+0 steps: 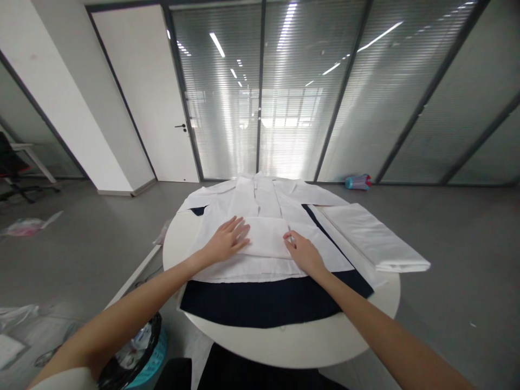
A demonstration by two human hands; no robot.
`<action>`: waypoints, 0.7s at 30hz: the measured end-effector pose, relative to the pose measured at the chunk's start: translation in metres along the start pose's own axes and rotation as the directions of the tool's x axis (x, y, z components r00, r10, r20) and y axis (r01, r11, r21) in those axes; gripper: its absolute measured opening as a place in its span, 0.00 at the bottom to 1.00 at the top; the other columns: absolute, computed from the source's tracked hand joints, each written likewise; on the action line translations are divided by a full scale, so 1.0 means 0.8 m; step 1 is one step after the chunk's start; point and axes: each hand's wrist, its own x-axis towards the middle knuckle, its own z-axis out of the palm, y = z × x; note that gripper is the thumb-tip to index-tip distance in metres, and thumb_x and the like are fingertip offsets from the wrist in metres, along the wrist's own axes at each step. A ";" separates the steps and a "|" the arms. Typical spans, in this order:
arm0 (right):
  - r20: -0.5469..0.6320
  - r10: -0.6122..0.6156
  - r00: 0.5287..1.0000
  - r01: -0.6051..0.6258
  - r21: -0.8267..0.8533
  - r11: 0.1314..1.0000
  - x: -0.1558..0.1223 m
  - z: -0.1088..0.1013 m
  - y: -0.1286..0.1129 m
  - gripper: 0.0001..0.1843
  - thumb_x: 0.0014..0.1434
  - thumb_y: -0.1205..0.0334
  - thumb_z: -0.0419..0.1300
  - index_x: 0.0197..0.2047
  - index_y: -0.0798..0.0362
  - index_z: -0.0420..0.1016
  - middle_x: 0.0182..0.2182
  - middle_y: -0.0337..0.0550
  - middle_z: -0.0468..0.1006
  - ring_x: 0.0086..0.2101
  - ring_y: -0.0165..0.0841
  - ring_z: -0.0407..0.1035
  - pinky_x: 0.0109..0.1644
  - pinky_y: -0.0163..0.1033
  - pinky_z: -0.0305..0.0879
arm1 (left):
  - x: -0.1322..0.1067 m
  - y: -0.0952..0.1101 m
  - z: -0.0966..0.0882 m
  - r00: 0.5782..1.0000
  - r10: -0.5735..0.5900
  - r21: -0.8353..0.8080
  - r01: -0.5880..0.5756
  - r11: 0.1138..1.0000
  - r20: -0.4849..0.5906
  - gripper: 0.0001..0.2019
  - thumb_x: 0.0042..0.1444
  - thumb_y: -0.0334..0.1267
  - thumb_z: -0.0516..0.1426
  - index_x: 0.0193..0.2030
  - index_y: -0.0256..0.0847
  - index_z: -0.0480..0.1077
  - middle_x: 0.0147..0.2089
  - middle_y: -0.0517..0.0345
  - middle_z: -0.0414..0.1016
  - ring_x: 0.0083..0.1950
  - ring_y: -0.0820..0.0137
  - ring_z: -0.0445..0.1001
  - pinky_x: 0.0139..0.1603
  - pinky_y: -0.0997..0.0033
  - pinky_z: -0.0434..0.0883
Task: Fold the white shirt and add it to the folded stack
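Note:
A white shirt [215, 216] lies spread out, its collar towards the far side and its sleeves out to both sides. Across its lower middle is a rectangular piece of white cloth [266, 238]. My left hand [227, 240] rests flat with fingers spread at the left end of this piece. At the other end, my right hand [304, 252] has its thumb and fingers pinched together at the edge of the white cloth. Under the shirt is a dark navy cloth [260, 303], showing mostly along the near side.
The round white table [317, 346] carries everything. A folded stack of white fabric [374, 238] overhangs its right edge. Below left stands a blue waste basket [152, 357] with a black liner. A small blue-and-red basket [358, 182] lies by the glass wall.

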 end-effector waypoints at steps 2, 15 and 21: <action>0.016 0.007 1.000 -0.007 -0.004 1.000 -0.003 0.000 0.000 0.12 0.67 0.63 0.50 0.49 0.49 0.72 0.25 0.38 0.71 0.27 0.33 0.65 0.32 0.36 0.49 | -0.004 0.000 0.014 0.996 0.004 0.004 -0.004 1.000 0.095 0.28 0.68 0.54 0.47 0.69 0.43 0.61 0.73 0.46 0.56 0.74 0.53 0.50 0.71 0.48 0.54; -0.250 -0.547 0.799 0.577 0.062 0.814 0.045 0.021 -0.079 0.19 0.62 0.69 0.49 0.51 0.54 0.75 0.57 0.54 0.67 0.56 0.40 0.63 0.61 0.48 0.58 | 0.029 0.004 0.013 0.968 0.071 -0.120 -0.043 0.992 0.241 0.28 0.72 0.49 0.38 0.71 0.38 0.58 0.74 0.42 0.52 0.76 0.54 0.45 0.72 0.46 0.49; -0.236 -0.029 0.971 0.185 0.673 0.716 0.100 0.064 -0.113 0.17 0.61 0.53 0.49 0.23 0.50 0.61 0.20 0.34 0.62 0.25 0.30 0.62 0.31 0.33 0.62 | 0.036 0.001 0.030 0.949 0.149 -0.082 -0.131 0.988 0.277 0.26 0.72 0.49 0.41 0.70 0.41 0.59 0.74 0.45 0.51 0.76 0.55 0.47 0.73 0.44 0.47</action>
